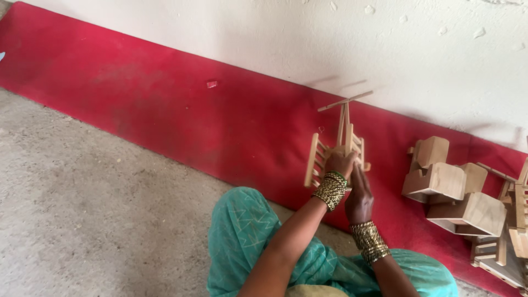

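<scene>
Seen from above: a seated person in teal clothing (pixel 258 242) holds a small wooden toy helicopter (pixel 338 146) up over the red mat (pixel 165 110), which serves as ref. point here. The left hand (pixel 341 163) is wrapped around the toy's body from below, fingers closed on it. The right hand (pixel 358 195) sits just beneath & beside, palm pressed toward the toy's underside; whether its fingers actually clasp the wood can't be told from this angle. Both wrists carry stacked gold-and-green bangles (pixel 331 190). The toy's rotor blade (pixel 345 101) points up toward the white wall (pixel 330 38) at the mat's far edge; its ladder-like skid (pixel 314 160) hangs on the side twd. the mat's middle. At the mat's right end, well apart from the hands, lies a pile of unfinished wooden toy bodies (pixel 456 192) w/ more slatted parts (pixel 503 247) beside it. A bare concrete floor (pixel 82 209) borders the mat's near edge.
</scene>
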The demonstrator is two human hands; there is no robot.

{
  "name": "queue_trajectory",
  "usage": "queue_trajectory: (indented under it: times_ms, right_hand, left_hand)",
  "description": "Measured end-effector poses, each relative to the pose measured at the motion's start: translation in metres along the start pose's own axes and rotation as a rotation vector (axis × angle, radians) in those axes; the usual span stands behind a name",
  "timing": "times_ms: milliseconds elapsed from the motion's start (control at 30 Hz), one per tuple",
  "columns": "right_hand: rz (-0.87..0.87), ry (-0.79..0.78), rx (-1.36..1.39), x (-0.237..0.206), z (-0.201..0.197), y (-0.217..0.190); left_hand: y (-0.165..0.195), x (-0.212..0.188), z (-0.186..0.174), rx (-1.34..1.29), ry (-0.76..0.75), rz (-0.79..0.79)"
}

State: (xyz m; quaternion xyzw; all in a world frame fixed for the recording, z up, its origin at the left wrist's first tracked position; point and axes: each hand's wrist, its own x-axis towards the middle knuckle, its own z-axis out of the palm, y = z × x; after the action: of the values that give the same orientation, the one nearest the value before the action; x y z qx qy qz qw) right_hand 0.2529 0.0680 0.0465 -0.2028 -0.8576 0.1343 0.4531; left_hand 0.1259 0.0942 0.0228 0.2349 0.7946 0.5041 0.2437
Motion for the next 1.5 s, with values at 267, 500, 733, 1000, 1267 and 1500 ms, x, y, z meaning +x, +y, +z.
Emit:
queue_trajectory:
  times_ms: [267, 500, 733, 1000, 1267, 1500]
  right_hand:
    - [0.114, 0.156, -0.109, 0.034, -0.033, 0.015]
    - [0.129, 0.073, -0.158, 0.069, 0.002, -0.005]
    - [0.211, -0.159, -0.061, 0.011, -0.005, -0.055]
    - [0.410, -0.132, 0.211, 0.067, 0.007, -0.027]
    - [0.029, -0.104, -0.201, 0.053, 0.007, -0.044]
    - [-0.017, -0.121, -0.146, 0.018, 0.001, -0.032]
  left_hand:
    - [-0.012, -0.010, -0.035, 0.016, -0.164, 0.092]
    - [-0.030, -0.018, -0.016, -0.460, -0.352, 0.083]
    - [-0.060, -0.019, -0.014, -0.605, -0.343, -0.035]
    - [-0.065, -0.029, -0.019, -0.709, -0.385, -0.059]
    - [-0.074, -0.025, -0.017, -0.544, -0.421, 0.068]
    - [-0.063, -0.043, -0.029, -0.884, -0.369, -0.167]
